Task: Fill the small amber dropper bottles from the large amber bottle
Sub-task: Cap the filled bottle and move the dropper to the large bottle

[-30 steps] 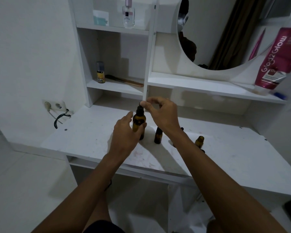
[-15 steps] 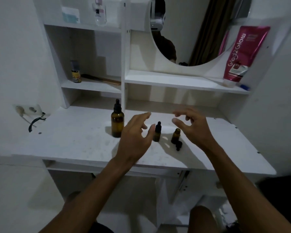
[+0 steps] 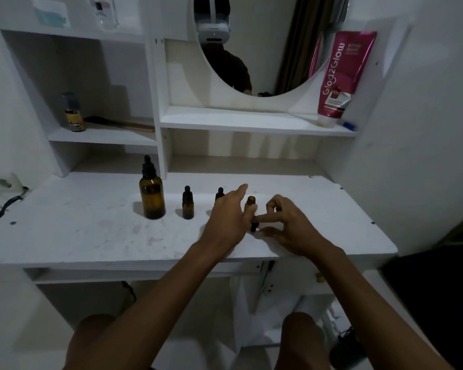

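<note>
Amber large bottle (image 3: 152, 197) capped, uncapped small bottle (image 3: 250, 201)

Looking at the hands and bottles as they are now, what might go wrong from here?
The open small bottle stands uncapped between the left hand and right hand; a nudge could tip it. The loose dropper cap at the right fingertips sits near the desk's front edge and might roll off.

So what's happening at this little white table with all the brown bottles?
A person is working at the table. Their right hand pinches a black dropper cap lying by an open small bottle, while the left hand reaches in beside it. The large bottle and two more small bottles stand capped to the left. No pouring is under way.
</note>
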